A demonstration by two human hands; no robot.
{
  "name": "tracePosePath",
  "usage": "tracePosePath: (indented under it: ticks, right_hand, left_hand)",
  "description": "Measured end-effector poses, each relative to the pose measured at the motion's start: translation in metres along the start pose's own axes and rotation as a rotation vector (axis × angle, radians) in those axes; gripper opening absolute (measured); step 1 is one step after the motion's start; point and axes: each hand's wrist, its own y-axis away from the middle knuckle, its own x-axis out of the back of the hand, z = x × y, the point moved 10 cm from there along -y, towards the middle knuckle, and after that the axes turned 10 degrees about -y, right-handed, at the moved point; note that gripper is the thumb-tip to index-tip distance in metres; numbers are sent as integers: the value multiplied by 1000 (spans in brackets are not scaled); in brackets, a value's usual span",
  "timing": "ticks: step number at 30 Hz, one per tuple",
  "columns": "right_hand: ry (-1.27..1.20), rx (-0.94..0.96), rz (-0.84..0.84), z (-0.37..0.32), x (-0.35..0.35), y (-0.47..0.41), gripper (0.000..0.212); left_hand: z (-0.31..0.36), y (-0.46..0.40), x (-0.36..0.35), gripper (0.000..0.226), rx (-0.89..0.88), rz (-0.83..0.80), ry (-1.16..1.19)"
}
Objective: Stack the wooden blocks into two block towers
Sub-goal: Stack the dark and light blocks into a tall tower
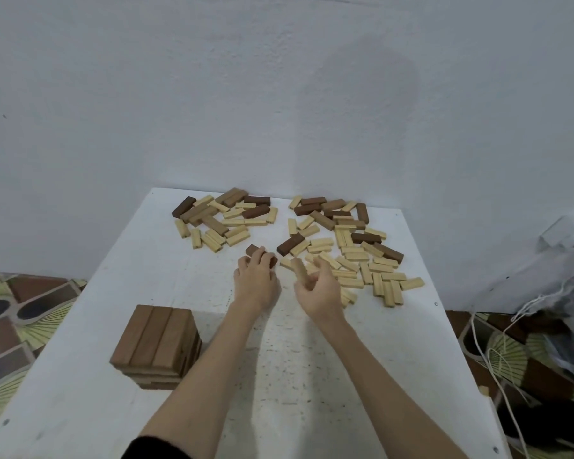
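Blocks are spread all over the far half of the white table (166, 270), split into two loose heaps: left pile (224, 218) and right pile (348, 246), pale and dark pieces mixed in both. One tower (156, 346) already stands near the front left, three brown blocks across its top layer. Left hand (257, 281) is clamped down on a dark block (253, 250) between the heaps. Right hand (318, 286) has its fingers curled around a pale block (299, 270) at the near edge of the right pile. Patterned floor (10, 313) shows on both sides.
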Motion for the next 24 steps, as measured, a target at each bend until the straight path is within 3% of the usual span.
tracePosePath:
  ticks: [3,5,7,11,15,16,18,22,24]
  right_hand:
    - [-497,-268,36,13,9,2,19]
    - [-783,-376,15,15,6,5,27]
    - [-669,-396,-14,15,4,6,24]
    - [-13,-156,-121,0,-10,-10,9]
    - [274,0,-269,-13,-43,-16,44]
    - [347,32,-298,-17,-50,-15,42]
    - [444,78,-308,-22,-57,-12,30]
    - [429,109,-229,-28,-46,-1,34]
    - [355,101,-197,-25,-34,6,37]
  left_hand:
    - [-1,12,9,38,-16,54,-32]
    - [-2,20,10,36,-32,55,-32]
    - [-2,28,8,41,-46,21,5]
    - [-5,47,5,47,-61,-8,28]
    - [-10,64,1,37,-36,64,-46]
    - [-12,68,0,36,-29,100,-34]
    - [-18,76,-3,37,-4,159,26]
    - [-25,86,2,28,18,277,149]
    - [-26,89,4,29,2,258,220]
